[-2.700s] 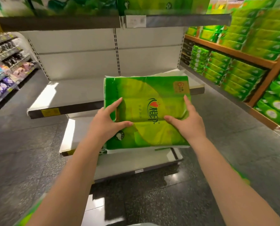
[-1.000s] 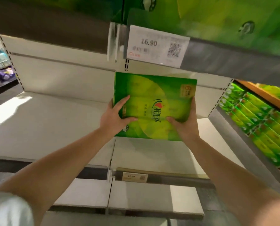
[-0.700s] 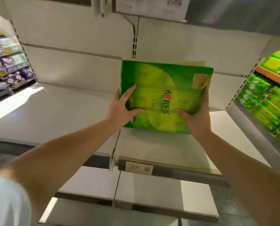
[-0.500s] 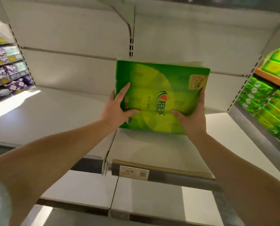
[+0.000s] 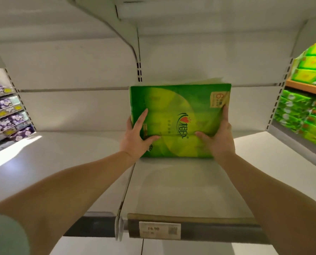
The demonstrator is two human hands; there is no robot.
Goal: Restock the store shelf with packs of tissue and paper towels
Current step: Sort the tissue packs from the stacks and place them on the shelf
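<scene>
A green pack of tissue [image 5: 179, 107] stands upright on the white shelf [image 5: 181, 188], its lower edge down on the board near the back panel. My left hand [image 5: 137, 137] grips its left side, thumb across the front and fingers behind. My right hand [image 5: 218, 138] grips its right side the same way, with the fingers running up the edge. The pack's back face is hidden.
A price tag [image 5: 160, 230] reading 14.90 sits on the shelf's front rail. A metal bracket [image 5: 124, 32] holds the shelf overhead. Stacked green packs [image 5: 304, 115] fill the shelves at right. Purple packs [image 5: 4, 115] line shelves at far left.
I carried the pack from in front of the shelf unit into the bay and lowered it onto the board. The view moved in under the upper shelf.
</scene>
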